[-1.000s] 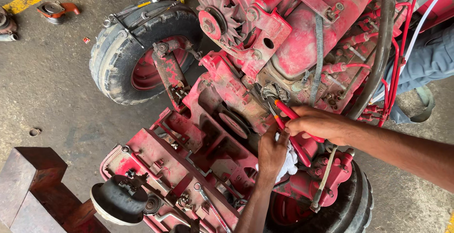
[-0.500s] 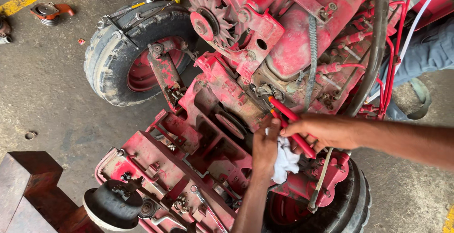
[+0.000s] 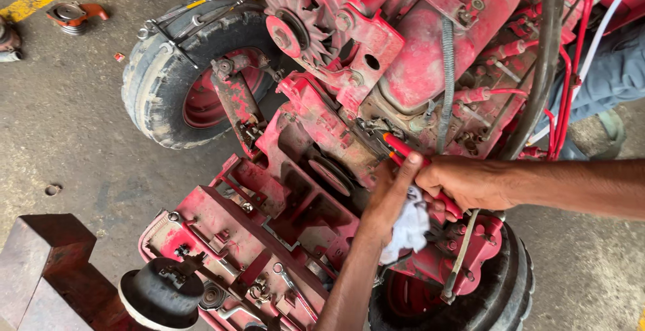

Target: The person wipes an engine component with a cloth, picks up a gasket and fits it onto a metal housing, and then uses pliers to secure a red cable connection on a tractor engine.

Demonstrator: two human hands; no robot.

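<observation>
The red-handled pliers [image 3: 423, 173] are sitting in the right hand [image 3: 470, 183], which is closing firmly around the handles, with the nose pointing up-left into the red tractor engine [image 3: 416, 69], just below the alternator [image 3: 295, 32] with its finned pulley. The left hand [image 3: 390, 196] is coming up from below the engine, its thumb lying along a plier handle and its fingers curling around a white rag [image 3: 406, 230], so it is mostly closed on the cloth. What the plier tips are gripping is hidden among the fittings.

Judging by this, the step in hand is working a small fastener or clip on the engine's side with the pliers, the rag ready for wiping. The next move would call for a steady squeeze and a controlled pull or twist, keeping clear of the grey corrugated hose [image 3: 447, 69] to the right of the alternator.

Left of the engine, a front tyre [image 3: 168, 102] is carrying spanners [image 3: 178, 15] on its tread; another tyre [image 3: 497, 291] is lying below the engine. A second person's jeans-clad leg [image 3: 615, 75] is showing at the right.
</observation>
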